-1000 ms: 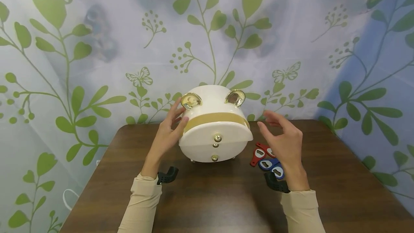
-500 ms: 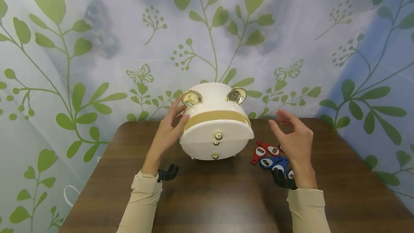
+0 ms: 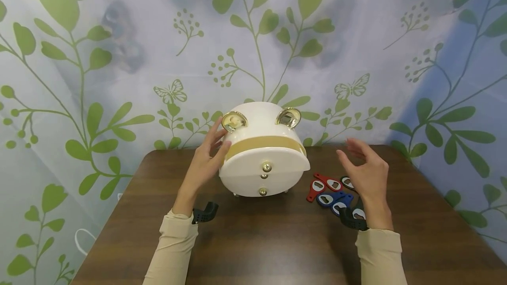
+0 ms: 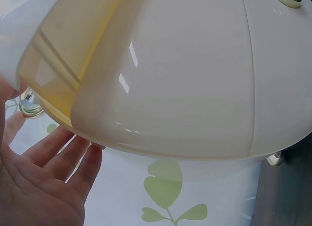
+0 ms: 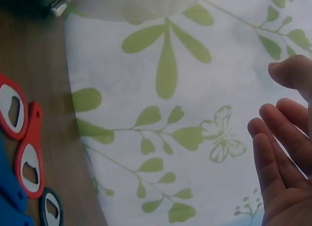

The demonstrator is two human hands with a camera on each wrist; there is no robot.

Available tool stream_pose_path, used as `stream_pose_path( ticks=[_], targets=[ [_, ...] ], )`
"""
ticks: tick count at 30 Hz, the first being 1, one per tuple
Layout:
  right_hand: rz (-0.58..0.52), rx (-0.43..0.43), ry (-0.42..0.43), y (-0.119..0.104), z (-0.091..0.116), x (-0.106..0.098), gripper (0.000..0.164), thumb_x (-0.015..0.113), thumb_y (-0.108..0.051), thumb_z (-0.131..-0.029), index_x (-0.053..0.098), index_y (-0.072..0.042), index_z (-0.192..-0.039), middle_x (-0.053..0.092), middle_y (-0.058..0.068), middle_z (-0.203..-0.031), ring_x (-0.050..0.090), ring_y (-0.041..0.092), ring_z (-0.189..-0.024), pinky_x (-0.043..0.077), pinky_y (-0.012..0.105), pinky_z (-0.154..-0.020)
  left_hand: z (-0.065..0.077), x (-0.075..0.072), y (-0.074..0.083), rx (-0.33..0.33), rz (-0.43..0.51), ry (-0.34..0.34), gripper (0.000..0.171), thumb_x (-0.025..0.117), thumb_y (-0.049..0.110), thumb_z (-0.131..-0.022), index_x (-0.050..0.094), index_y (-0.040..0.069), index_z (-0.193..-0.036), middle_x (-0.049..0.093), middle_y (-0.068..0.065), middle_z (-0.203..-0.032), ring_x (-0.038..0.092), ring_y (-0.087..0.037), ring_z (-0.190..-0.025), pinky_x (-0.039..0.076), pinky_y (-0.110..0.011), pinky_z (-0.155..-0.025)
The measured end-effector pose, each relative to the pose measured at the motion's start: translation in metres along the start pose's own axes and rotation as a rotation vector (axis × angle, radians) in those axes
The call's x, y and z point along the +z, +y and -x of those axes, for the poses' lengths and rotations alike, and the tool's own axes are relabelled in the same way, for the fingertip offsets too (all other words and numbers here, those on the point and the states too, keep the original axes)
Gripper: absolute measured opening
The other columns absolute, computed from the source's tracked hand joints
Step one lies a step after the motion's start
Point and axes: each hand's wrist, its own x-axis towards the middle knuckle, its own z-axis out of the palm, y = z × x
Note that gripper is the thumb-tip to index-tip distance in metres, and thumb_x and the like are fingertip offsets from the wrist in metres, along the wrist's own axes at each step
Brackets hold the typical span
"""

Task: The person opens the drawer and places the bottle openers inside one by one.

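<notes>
A white rounded box [image 3: 257, 168] with gold ear shapes and round gold knobs stands on short feet on the table. A gap beneath its upper part shows a yellowish inside [image 4: 61, 72]. My left hand [image 3: 203, 157] rests on the box's left side, fingers fairly straight with their tips at its edge, as the left wrist view shows. My right hand [image 3: 368, 173] hovers right of the box with fingers loosely bent and nothing held. Below and left of it lie several bottle openers: red ones [image 3: 315, 190], blue ones [image 3: 325, 200] and dark ones [image 3: 358, 213], partly hidden by the hand.
The brown wooden table [image 3: 253, 245] reaches back to a pale curtain [image 3: 138, 78] printed with green leaves and butterflies. A white cable [image 3: 81, 241] hangs beside the table's left edge. Dark camera mounts [image 3: 206, 213] sit on both wrists.
My right hand has moved right, away from the box, uncovering more of the bottle openers. The left hand stays at the box's side, and the box has not moved.
</notes>
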Motion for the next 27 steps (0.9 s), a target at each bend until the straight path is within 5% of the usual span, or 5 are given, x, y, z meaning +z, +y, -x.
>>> stream_pose_path(
  ticks=[5,9,12,27],
  targets=[
    [0.066,0.046,-0.072,0.008,0.003,0.003,0.038,0.083,-0.018,-0.088,0.074,-0.007,-0.123,0.076,0.012,-0.117,0.07,0.026,-0.106,0.041,0.008,-0.09,-0.001,0.0,0.0,-0.001,0.004,0.0,0.066,0.058,0.042,-0.105,0.022,0.056,-0.158,0.048,-0.005,-0.157,0.049,-0.031,-0.143,0.044,-0.055,-0.115],
    [0.082,0.08,-0.158,0.015,0.007,0.006,0.039,0.083,-0.021,-0.09,0.073,-0.007,-0.125,0.074,0.016,-0.12,0.068,0.036,-0.112,0.053,0.036,-0.1,0.0,0.0,0.0,-0.008,0.003,-0.004,0.066,0.058,0.042,-0.105,0.022,0.056,-0.158,0.048,-0.005,-0.158,0.049,-0.032,-0.143,0.047,-0.055,-0.113],
    [0.089,0.102,-0.229,0.021,0.01,0.009,0.041,0.081,-0.023,-0.091,0.072,-0.006,-0.127,0.073,0.018,-0.123,0.067,0.039,-0.115,0.051,0.058,-0.099,0.0,0.0,0.0,-0.01,0.003,-0.006,0.066,0.058,0.042,-0.105,0.022,0.056,-0.159,0.047,-0.005,-0.158,0.049,-0.033,-0.143,0.048,-0.056,-0.111],
    [0.187,0.215,-0.497,0.056,0.023,0.016,0.051,0.074,-0.031,-0.096,0.064,-0.001,-0.136,0.066,0.024,-0.133,0.064,0.045,-0.119,0.052,0.062,-0.1,0.0,-0.001,0.0,-0.003,0.01,-0.009,0.068,0.058,0.041,-0.106,0.022,0.046,-0.163,0.048,-0.005,-0.157,0.048,-0.032,-0.144,0.042,-0.058,-0.116]
  ],
)
